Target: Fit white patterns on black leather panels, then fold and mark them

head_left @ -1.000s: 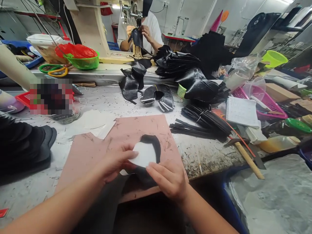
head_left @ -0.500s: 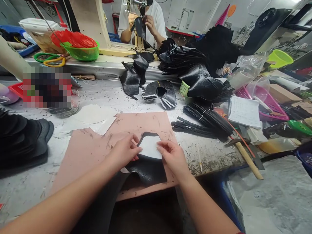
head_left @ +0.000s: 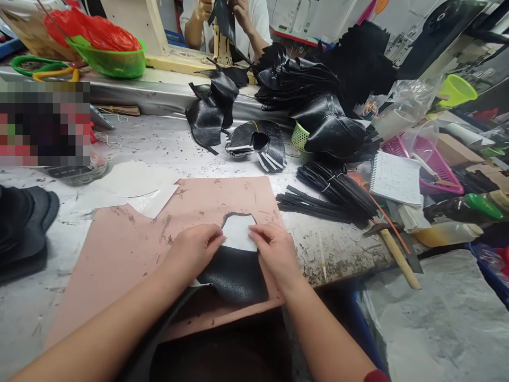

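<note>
Pressing a white lining piece onto a black leather cut part

The left hand (head_left: 193,250) and right hand (head_left: 274,248) are pinching the side edges of the white piece (head_left: 238,233), fingertips closed on it. It is lying on the black leather part (head_left: 234,273), which is resting on the pink mat (head_left: 131,249). The top edges are looking aligned; the lower leather is remaining uncovered, so smoothing down seems left to do.

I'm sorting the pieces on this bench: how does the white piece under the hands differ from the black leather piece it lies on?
The white piece is smooth, pale and smaller; the black leather piece is grained, dark and spreads wider, past the board's near edge. The white lies on top, the black beneath. Both lie flat on the pink board, touched by left hand and right hand.
</note>
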A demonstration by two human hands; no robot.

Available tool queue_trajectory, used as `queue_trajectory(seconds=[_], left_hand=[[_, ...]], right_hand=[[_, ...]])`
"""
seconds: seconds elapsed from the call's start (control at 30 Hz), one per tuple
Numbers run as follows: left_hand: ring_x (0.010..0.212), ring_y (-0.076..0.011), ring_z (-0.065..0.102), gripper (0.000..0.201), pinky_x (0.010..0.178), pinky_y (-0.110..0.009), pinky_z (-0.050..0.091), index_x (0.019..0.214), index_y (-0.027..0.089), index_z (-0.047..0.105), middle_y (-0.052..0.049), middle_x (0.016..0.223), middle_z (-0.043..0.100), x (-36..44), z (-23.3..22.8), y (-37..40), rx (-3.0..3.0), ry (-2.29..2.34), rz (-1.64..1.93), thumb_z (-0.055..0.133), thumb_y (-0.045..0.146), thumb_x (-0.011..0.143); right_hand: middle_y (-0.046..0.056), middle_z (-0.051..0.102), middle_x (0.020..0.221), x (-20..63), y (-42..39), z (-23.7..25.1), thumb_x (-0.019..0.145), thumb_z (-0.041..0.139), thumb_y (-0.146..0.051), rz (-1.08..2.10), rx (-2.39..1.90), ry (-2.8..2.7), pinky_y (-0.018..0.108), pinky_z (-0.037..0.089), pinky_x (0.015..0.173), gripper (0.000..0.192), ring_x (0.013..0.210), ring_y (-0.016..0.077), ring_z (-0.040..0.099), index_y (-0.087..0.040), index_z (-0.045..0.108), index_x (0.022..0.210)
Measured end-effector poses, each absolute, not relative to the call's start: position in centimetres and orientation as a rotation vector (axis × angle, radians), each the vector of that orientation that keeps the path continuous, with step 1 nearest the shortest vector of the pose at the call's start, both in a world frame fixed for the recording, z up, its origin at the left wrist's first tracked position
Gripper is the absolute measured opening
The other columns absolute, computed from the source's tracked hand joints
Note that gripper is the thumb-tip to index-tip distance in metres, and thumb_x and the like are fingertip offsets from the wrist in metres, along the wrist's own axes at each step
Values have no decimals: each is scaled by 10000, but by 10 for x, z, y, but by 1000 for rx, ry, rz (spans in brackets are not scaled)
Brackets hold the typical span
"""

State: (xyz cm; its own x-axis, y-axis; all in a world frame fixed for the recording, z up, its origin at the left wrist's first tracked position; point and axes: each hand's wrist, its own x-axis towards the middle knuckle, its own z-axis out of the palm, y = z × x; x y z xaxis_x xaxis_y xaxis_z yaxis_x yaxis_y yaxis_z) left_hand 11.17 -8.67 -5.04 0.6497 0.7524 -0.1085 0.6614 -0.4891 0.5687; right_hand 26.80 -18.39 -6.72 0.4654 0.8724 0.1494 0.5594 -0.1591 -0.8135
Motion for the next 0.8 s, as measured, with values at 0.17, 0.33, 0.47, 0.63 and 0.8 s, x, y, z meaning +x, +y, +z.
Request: queue_trajectory(seconds=[0.17, 0.33, 0.47, 0.63, 0.8], left_hand=[[705, -178, 585, 209, 659, -257, 395, 720, 226, 624, -6, 745, 668, 113, -53, -86, 2304, 1070, 222, 459, 336, 786], [707, -191, 583, 222, 657, -272, 388, 721, 220, 628, -24, 751, 669, 112, -55, -86, 2326, 1067, 280, 445, 327, 785], [688, -179, 565, 237, 640, -268, 381, 704, 219, 609, -25, 727, 650, 114, -55, -86, 2389, 1070, 225, 422, 328, 799], [626, -148, 522, 268, 581, -250, 354, 689, 194, 570, -21, 682, 579, 115, -55, -87, 2611, 997, 37, 370, 285, 843], [667, -154, 491, 287, 534, -242, 326, 771, 220, 623, -27, 736, 534, 103, -57, -89, 2859, 932, 69, 360, 292, 862]], right_hand=[[22, 679, 851, 267, -183, -66, 780, 570, -197, 476, -1883, -1195, 313, 490, 758, 141, 815, 175, 618, -217, 684, 860], [17, 669, 828, 266, -182, -65, 780, 584, -186, 474, -1908, -1195, 291, 491, 756, 132, 799, 160, 614, -200, 685, 863], [20, 648, 828, 266, -181, -66, 799, 561, -195, 420, -1962, -1239, 310, 499, 745, 147, 790, 166, 606, -222, 682, 877], [105, 591, 966, 264, -177, -65, 789, 544, -161, 100, -2088, -1539, 437, 479, 791, 188, 906, 252, 550, -196, 666, 928], [109, 461, 1316, 257, -166, -69, 852, 415, -146, 221, -1872, -1892, 450, 360, 996, 398, 1216, 235, 410, -190, 479, 1242]])
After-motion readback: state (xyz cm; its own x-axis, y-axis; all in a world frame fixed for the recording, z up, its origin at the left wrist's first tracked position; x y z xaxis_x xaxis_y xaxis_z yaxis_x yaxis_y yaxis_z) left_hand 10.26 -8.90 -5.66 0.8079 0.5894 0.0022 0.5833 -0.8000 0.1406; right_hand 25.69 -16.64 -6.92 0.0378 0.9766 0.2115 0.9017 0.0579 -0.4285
